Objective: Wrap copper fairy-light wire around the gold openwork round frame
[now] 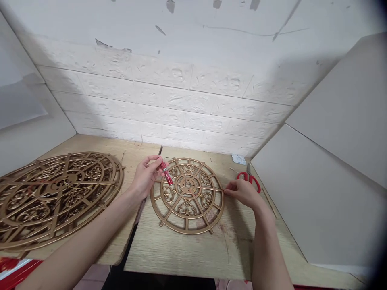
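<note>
My left hand (145, 174) is closed around a slim red tube (168, 175) with white markings, held tilted above the left part of a round gold openwork panel (188, 231). The panel lies flat, with spokes, rings and scrollwork around a small hub. At its right rim, my right hand (245, 194) pinches the edge at the end of a spoke between thumb and fingers. Whether a small piece is also in that pinch is too small to make out.
To the left lie several stacked gold openwork panels (116, 193). Red-handled scissors (255, 183) rest beyond my right hand, near a crumpled pale packet (238, 159). A thin stick (269, 203) lies by the right-hand board. A white brick-pattern wall (169, 98) closes the back.
</note>
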Available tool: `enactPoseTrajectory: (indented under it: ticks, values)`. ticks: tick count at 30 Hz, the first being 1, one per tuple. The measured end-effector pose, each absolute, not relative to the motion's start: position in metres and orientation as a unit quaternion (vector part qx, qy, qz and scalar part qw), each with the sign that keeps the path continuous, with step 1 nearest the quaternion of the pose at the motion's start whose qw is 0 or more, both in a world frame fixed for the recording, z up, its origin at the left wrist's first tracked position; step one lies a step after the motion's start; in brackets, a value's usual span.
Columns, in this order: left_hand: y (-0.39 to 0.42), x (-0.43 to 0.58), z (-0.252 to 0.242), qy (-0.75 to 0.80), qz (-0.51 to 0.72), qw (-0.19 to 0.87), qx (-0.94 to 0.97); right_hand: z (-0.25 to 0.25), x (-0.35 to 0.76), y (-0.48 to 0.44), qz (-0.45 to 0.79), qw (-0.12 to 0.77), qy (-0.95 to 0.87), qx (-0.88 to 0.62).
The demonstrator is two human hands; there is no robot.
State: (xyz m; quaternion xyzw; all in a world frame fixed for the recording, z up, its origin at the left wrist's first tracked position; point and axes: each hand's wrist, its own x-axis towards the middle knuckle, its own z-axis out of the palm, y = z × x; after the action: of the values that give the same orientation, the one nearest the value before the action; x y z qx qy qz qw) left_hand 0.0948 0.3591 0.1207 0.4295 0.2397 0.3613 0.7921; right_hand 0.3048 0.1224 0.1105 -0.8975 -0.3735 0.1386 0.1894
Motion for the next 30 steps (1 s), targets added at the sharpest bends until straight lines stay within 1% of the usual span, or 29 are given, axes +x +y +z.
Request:
enactPoseTrajectory:
  ticks: [6,8,10,14,17,21,25,27,30]
  values:
    - [0.36,0.095,0.121,0.24,0.363,0.792,0.428,0.11,0.306,0.122,0.153,0.201,-0.367,-0.896]
    - [0.361,0.095,0.121,0.241,0.365,0.793,0.424,0.112,0.305,0.121,0.156,0.219,-0.369,-0.89]
    - [0.361,0.095,0.121,0.242,0.366,0.794,0.42,0.115,0.303,0.12,0.173,0.263,-0.384,-0.868]
    - [0.362,0.094,0.121,0.242,0.364,0.796,0.418,0.123,0.295,0.119,0.268,0.367,-0.435,-0.778]
    - [0.361,0.094,0.121,0.24,0.364,0.796,0.42,0.13,0.287,0.122,0.295,0.415,-0.457,-0.729]
    - [0.361,0.093,0.121,0.238,0.363,0.794,0.426,0.133,0.279,0.129,0.284,0.453,-0.447,-0.717]
    - [0.362,0.094,0.119,0.236,0.361,0.792,0.432,0.128,0.279,0.136,0.249,0.464,-0.439,-0.728]
    - [0.362,0.094,0.119,0.237,0.361,0.79,0.435,0.125,0.28,0.139,0.209,0.463,-0.441,-0.74]
    - [0.362,0.094,0.117,0.24,0.355,0.786,0.445,0.12,0.281,0.143,0.113,0.453,-0.425,-0.775]
